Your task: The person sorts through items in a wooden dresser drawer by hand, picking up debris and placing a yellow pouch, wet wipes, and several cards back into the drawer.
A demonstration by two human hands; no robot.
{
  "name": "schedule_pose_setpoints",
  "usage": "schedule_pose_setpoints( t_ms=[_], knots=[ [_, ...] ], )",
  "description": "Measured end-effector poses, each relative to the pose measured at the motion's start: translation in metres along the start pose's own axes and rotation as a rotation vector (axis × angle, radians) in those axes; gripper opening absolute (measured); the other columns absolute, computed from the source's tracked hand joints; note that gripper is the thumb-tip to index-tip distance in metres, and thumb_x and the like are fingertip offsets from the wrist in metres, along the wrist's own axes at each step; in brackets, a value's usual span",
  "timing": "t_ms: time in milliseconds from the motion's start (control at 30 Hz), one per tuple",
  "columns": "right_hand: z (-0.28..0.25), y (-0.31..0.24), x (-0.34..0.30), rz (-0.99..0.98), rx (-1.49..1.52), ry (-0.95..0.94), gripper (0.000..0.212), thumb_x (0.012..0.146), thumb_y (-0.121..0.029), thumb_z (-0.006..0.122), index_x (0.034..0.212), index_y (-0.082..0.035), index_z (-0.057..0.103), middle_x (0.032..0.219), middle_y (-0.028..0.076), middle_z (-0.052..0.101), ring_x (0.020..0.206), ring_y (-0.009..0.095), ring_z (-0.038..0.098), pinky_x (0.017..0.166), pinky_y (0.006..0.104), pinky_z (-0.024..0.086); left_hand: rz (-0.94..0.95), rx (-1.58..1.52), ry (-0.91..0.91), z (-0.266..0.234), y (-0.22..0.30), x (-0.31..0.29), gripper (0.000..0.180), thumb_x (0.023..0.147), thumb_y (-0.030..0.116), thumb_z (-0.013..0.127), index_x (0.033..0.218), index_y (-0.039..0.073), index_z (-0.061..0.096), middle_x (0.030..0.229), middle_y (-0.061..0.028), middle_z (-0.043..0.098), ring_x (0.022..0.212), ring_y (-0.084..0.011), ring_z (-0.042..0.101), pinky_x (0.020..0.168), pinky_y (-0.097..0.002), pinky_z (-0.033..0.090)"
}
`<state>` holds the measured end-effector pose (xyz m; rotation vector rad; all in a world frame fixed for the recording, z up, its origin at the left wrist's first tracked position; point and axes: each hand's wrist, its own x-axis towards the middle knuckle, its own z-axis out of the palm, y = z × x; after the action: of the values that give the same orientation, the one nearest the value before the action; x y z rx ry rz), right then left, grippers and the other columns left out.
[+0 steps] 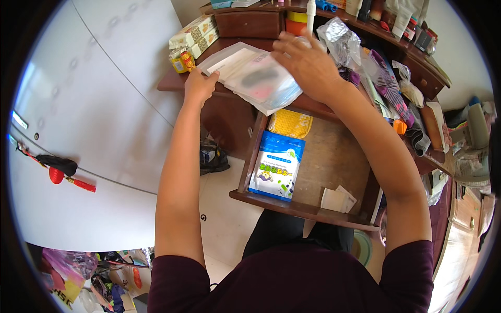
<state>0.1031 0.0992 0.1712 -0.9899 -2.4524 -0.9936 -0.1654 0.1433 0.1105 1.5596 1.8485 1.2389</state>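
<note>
A clear plastic bag (259, 83) with papers inside lies over the front edge of the dark wooden dresser top. My left hand (199, 87) is closed on its left edge, the thumb along the top. Over the bag's right side is my right hand (309, 67), fingers stretched out; whether it touches the plastic I cannot tell. Below the bag, the pulled-out drawer (334, 156) holds a blue and white pouch (276, 169), a yellow textured packet (290, 123) and small pale cards (335, 199) near its front.
Patterned boxes (194, 37) and a small yellow container (181, 61) stand at the back left. Crumpled plastic (339, 39) and striped purple cloth (386, 86) crowd the right side. A white pole (311, 15) rises behind my right hand. White cabinet doors (99, 104) fill the left.
</note>
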Motion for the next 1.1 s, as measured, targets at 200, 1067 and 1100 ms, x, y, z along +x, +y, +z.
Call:
schedule_pose_setpoints(
  t_ms=[200, 1067, 1100],
  knots=[
    [0.032, -0.013, 0.009, -0.079, 0.338, -0.273, 0.043, 0.074, -0.003, 0.049, 0.117, -0.009, 0.048, 0.117, 0.012, 0.051, 0.107, 0.026, 0.050, 0.091, 0.0346, 0.040, -0.153, -0.285, -0.006, 0.010, 0.013, 0.028, 0.038, 0.073, 0.023, 0.069, 0.086, -0.005, 0.048, 0.065, -0.0085, 0.052, 0.051, -0.0128, 0.049, 0.041, -0.0246, 0.037],
    [0.064, -0.007, -0.007, 0.072, 0.595, -0.081, 0.039, 0.077, -0.004, 0.045, 0.115, -0.013, 0.053, 0.113, 0.009, 0.054, 0.101, 0.027, 0.054, 0.088, 0.0403, 0.041, 0.580, -0.044, -0.087, 0.026, 0.016, 0.025, 0.030, 0.078, 0.014, 0.060, 0.105, 0.002, 0.055, 0.095, -0.0124, 0.061, 0.089, -0.0211, 0.058, 0.081, -0.0289, 0.042],
    [0.063, -0.009, -0.007, 0.072, 0.576, -0.082, 0.040, 0.078, -0.005, 0.045, 0.116, -0.014, 0.052, 0.115, 0.009, 0.053, 0.104, 0.027, 0.052, 0.089, 0.0426, 0.039, 0.452, -0.038, -0.102, 0.024, 0.013, 0.028, 0.032, 0.076, 0.013, 0.062, 0.106, 0.002, 0.055, 0.096, -0.0124, 0.061, 0.088, -0.0210, 0.058, 0.081, -0.0288, 0.042]
  ],
)
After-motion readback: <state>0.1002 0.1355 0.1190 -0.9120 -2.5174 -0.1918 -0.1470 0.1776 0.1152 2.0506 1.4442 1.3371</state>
